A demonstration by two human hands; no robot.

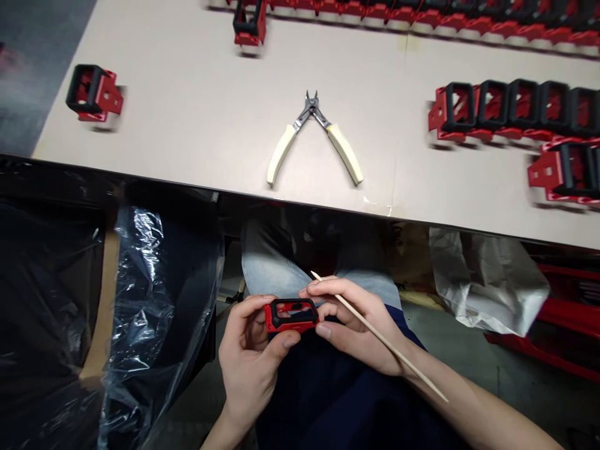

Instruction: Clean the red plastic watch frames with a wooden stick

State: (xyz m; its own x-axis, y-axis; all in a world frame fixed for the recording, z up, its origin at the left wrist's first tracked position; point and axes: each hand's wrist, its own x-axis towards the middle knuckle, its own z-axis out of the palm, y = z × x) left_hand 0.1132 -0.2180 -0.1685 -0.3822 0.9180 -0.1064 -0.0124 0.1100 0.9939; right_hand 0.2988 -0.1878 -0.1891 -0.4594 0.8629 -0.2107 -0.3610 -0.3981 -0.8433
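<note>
A small red and black plastic part [290, 315] sits between both hands, low over my lap and below the table edge. My left hand [250, 356] grips its left end with thumb and fingers. My right hand [359, 322] pinches its right end and also carries a thin wooden stick [379, 337], which runs from above my fingers back along my forearm. Cream-handled cutting pliers [313, 137] lie open on the table, untouched.
The beige table [197, 119] holds a single red and black part [94, 92] at left, another at top [250, 25], and rows of several more at right [510, 109]. Black plastic sheeting [94, 300] hangs at left; a crumpled bag [487, 287] lies at right.
</note>
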